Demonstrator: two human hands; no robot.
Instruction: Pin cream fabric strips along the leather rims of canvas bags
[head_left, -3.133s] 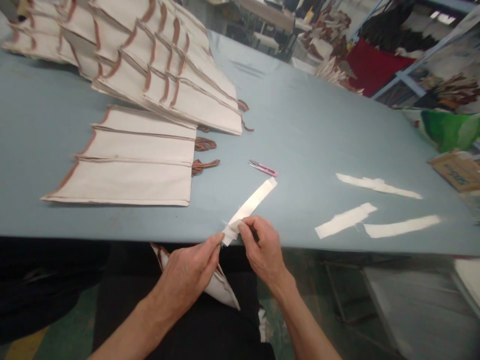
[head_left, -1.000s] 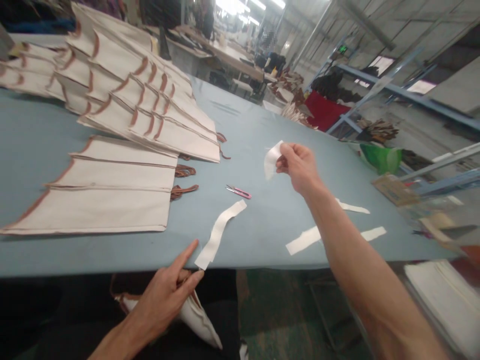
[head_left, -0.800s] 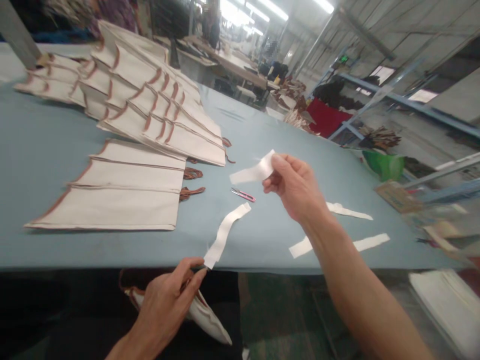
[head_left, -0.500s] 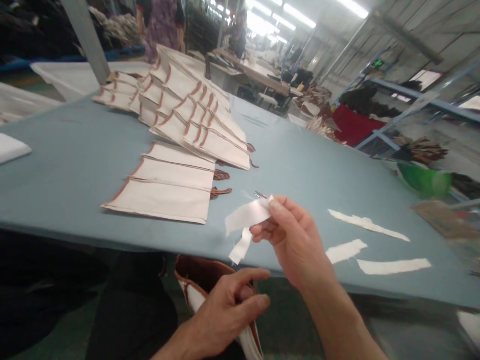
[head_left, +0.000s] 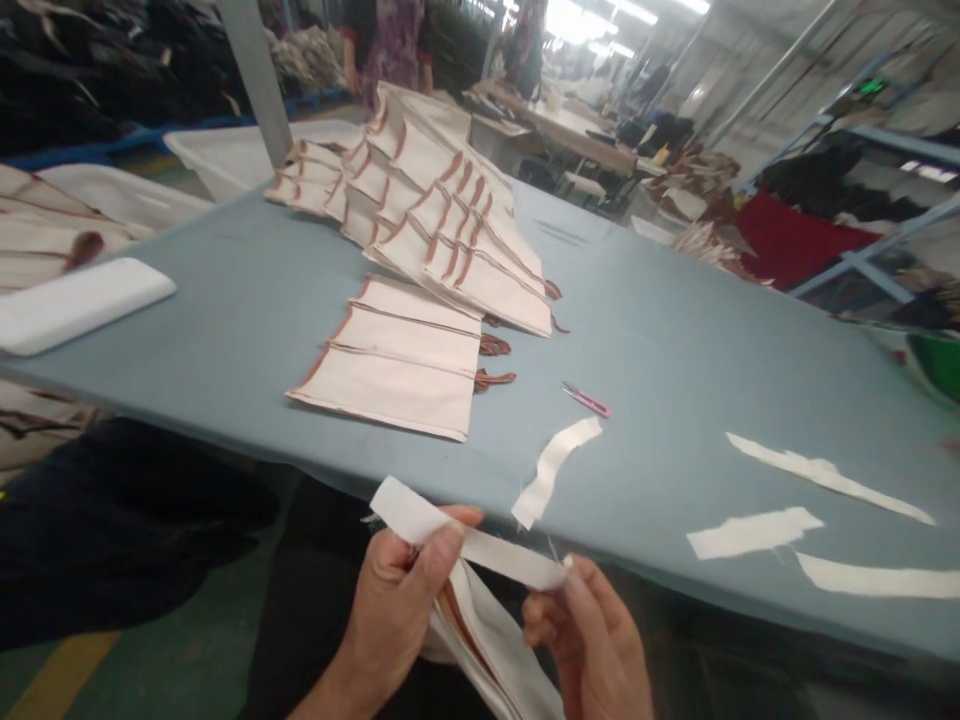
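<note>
A white fabric strip (head_left: 517,560) is stretched between my two hands at the table's front edge. My left hand (head_left: 401,590) is closed, its thumb pressing the strip near one end; whether it also grips the bag under it I cannot tell. The other end is pinched between the thumb and fingers of my right hand (head_left: 592,635). Below them hangs a cream cloth bag (head_left: 499,630) with brown edging, partly hidden by my hands. Another white strip (head_left: 555,465) lies on the table just beyond. Past it is a small pink-handled tool (head_left: 587,400) with metal tips.
Flat cream bags with brown trim (head_left: 390,370) lie on the blue-grey table (head_left: 637,330), more heaped behind. Several white strips (head_left: 757,532) lie at right. A white block-like object (head_left: 86,300) sits at left, near white bins (head_left: 225,155). A person (head_left: 390,50) stands beyond.
My left hand has risen and closed on the strip my right hand held. The strip is now held taut between both hands, lower and nearer me. The view has shifted left.
</note>
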